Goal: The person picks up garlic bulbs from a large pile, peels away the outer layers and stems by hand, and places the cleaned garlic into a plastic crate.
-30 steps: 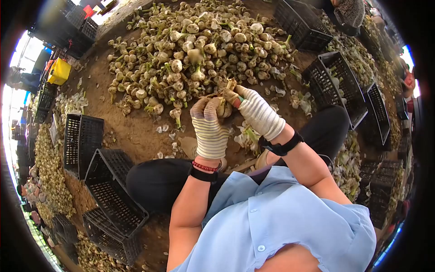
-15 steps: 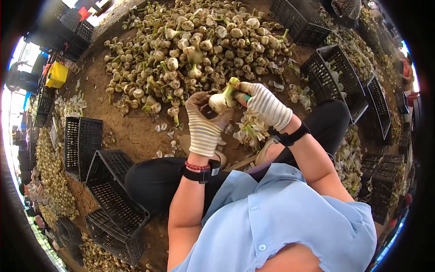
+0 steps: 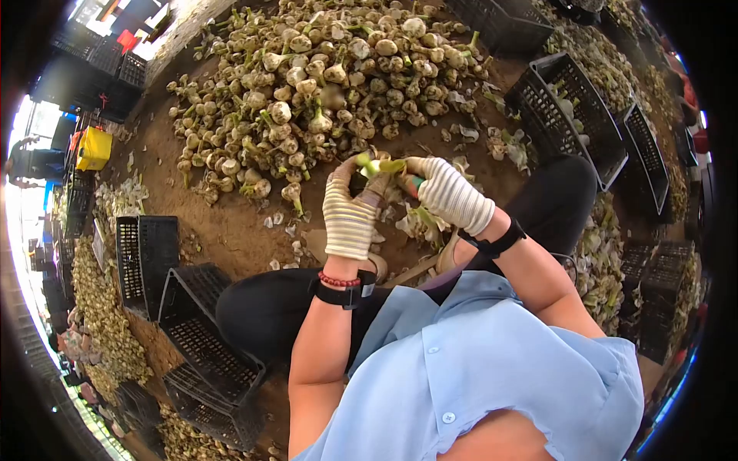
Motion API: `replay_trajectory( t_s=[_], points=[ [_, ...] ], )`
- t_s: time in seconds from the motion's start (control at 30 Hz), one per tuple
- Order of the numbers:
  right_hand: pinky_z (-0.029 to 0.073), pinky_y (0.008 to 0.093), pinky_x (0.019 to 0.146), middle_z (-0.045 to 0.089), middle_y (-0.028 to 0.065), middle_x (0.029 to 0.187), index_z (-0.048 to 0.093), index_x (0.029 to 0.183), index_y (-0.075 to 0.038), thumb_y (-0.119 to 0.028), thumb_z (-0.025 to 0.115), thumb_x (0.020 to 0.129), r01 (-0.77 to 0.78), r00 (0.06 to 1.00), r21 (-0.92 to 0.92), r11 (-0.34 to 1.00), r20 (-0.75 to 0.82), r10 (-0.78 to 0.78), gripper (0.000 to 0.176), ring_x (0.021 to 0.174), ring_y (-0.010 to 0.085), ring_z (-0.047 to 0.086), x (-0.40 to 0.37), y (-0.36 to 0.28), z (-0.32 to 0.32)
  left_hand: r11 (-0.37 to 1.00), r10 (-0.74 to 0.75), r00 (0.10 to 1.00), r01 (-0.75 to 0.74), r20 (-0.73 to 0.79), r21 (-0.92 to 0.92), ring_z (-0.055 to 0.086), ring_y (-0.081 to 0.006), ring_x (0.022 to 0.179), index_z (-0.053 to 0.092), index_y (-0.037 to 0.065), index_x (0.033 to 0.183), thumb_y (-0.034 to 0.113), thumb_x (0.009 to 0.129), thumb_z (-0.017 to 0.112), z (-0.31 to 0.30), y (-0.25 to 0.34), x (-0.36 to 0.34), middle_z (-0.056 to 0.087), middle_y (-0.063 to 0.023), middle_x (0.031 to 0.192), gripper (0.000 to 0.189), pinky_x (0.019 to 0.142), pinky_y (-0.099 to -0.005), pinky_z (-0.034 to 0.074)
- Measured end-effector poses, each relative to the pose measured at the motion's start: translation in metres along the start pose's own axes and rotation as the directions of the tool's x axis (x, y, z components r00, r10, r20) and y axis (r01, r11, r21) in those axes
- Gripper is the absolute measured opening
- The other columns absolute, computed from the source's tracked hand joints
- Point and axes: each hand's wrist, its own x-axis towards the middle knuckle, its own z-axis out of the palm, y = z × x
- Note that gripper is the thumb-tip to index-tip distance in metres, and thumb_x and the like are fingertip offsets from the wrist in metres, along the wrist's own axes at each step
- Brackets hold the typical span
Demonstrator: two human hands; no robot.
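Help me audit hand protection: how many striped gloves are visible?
2: one striped glove on the left hand, another striped glove on the right hand. More may be hidden in the background.

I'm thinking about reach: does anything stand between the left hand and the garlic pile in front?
Nothing visible stands between the left hand and the garlic pile. A loose bulb on the ground lies off to the left. The hand does hold a partly hidden garlic, though.
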Motion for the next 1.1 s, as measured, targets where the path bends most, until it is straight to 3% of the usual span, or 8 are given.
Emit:
replay_trajectory(
  t_s=[0.1,0.2,0.3,0.37,0.4,0.57,0.77,1.1],
  points=[
    [0.042,0.0277,0.058,0.056,-0.0030,0.074,0.067,0.112,0.000,-0.009,0.056,0.095,-0.007,0.998,-0.038,0.999,0.055,0.009,0.022,0.066,0.0072,0.045,-0.004,0.004,-0.002,0.849,-0.446,0.892,0.449,0.080,-0.278,0.058,-0.0089,0.090,0.066,0.002,0.110,0.016,0.092,0.074,-0.012,0.003,0.002,0.068,-0.0022,0.102,0.025,0.082,-0.0253,0.049],
    [0.047,0.0287,0.063,0.062,0.0004,0.077,0.066,0.105,0.002,-0.008,0.057,0.094,0.002,0.996,0.126,0.992,-0.094,0.010,0.017,0.069,0.0092,0.051,0.008,0.026,-0.032,0.861,-0.388,0.919,0.387,0.066,-0.328,0.058,-0.0089,0.093,0.067,0.003,0.110,0.015,0.094,0.072,-0.016,-0.003,0.002,0.068,-0.0021,0.103,0.021,0.084,-0.0252,0.050],
    [0.051,0.0356,0.069,0.067,0.0089,0.082,0.064,0.113,0.001,-0.013,0.061,0.092,-0.170,0.984,-0.118,0.978,-0.080,0.162,0.025,0.074,0.0171,0.061,0.035,0.087,-0.070,0.884,-0.262,0.962,0.270,0.074,-0.381,0.062,-0.0102,0.082,0.069,0.007,0.109,0.019,0.093,0.073,-0.017,0.002,-0.001,0.068,-0.0030,0.098,0.021,0.077,-0.0254,0.056],
    [0.054,0.0423,0.076,0.069,0.0207,0.095,0.061,0.119,0.000,-0.017,0.063,0.091,-0.070,0.988,-0.684,0.726,-0.149,-0.044,0.033,0.087,0.0333,0.068,0.035,0.102,-0.068,0.920,-0.218,0.973,0.231,0.076,-0.317,0.058,-0.0095,0.095,0.068,0.004,0.110,0.010,0.094,0.071,-0.014,0.019,-0.004,0.067,-0.0022,0.107,0.018,0.084,-0.0253,0.049],
    [0.054,0.0469,0.084,0.065,0.0274,0.108,0.058,0.122,0.001,-0.020,0.064,0.090,-0.103,0.974,-0.719,0.687,-0.214,-0.078,0.039,0.099,0.0429,0.064,0.026,0.096,-0.062,0.962,-0.166,0.983,0.178,0.076,-0.205,0.058,-0.0096,0.093,0.068,0.005,0.111,0.007,0.091,0.073,-0.013,0.029,-0.005,0.066,-0.0016,0.106,0.020,0.084,-0.0257,0.049],
    [0.054,0.0442,0.080,0.068,0.0215,0.098,0.068,0.108,-0.003,-0.020,0.063,0.092,0.160,0.943,-0.489,0.858,-0.182,-0.279,0.024,0.090,0.0382,0.067,0.008,-0.001,-0.022,0.992,0.098,0.993,-0.103,0.063,0.074,0.058,-0.0106,0.093,0.069,0.005,0.111,0.002,0.088,0.075,-0.002,0.030,-0.009,0.064,-0.0013,0.102,0.024,0.084,-0.0268,0.049],
    [0.053,0.0412,0.075,0.066,0.0158,0.091,0.068,0.102,-0.005,-0.020,0.065,0.090,0.157,0.925,-0.717,0.680,-0.135,-0.355,0.019,0.086,0.0361,0.065,0.013,0.002,-0.002,0.925,0.260,0.963,-0.270,0.075,0.269,0.061,-0.0174,0.093,0.070,0.005,0.108,-0.004,0.080,0.078,0.006,0.037,-0.014,0.066,-0.0061,0.100,0.031,0.084,-0.0305,0.051],
    [0.053,0.0418,0.075,0.065,0.0192,0.092,0.064,0.097,-0.001,-0.009,0.063,0.087,0.152,0.856,-0.685,0.712,-0.270,-0.442,0.013,0.084,0.0380,0.063,0.033,0.025,-0.029,0.956,0.284,0.956,-0.288,0.068,0.056,0.064,-0.0182,0.093,0.070,0.005,0.098,-0.012,0.080,0.071,-0.008,0.016,-0.005,0.068,-0.0078,0.107,0.024,0.082,-0.0294,0.053]
  ],
)
